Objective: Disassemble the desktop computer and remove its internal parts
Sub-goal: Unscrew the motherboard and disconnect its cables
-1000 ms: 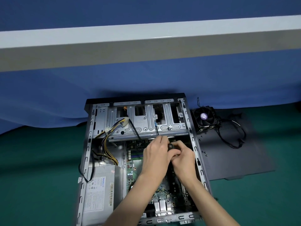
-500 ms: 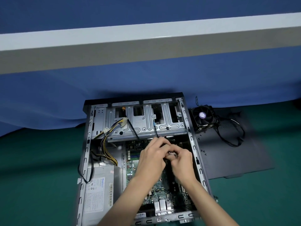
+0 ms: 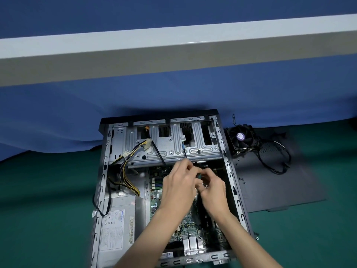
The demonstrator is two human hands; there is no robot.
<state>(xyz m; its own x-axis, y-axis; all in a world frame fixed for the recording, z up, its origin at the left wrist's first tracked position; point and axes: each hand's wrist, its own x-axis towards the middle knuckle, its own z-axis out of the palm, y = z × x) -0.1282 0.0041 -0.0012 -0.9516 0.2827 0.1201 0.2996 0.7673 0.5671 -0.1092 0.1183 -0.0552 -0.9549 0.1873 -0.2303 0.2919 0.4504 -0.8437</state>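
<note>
left hand (image 3: pixel 178 184): fingers curled, hold unclear (blurred) | right hand (image 3: pixel 213 191): fingers pinched on small dark item (image 3: pixel 199 176) | over motherboard (image 3: pixel 154 192) in open case (image 3: pixel 103 171)

One opened desktop tower case (image 3: pixel 102 182); inside it, one grey power supply (image 3: pixel 119 229), one green motherboard (image 3: pixel 156 192), one metal drive cage (image 3: pixel 173 144); two white cable connectors (image 3: pixel 148 145); beside the case, one black cooling fan (image 3: pixel 242 137) and one dark side panel (image 3: pixel 280 190); two hands, the left hand (image 3: pixel 177 186) and the right hand (image 3: pixel 214 190); loose screws (image 3: pixel 257 237) too small to count.
</note>
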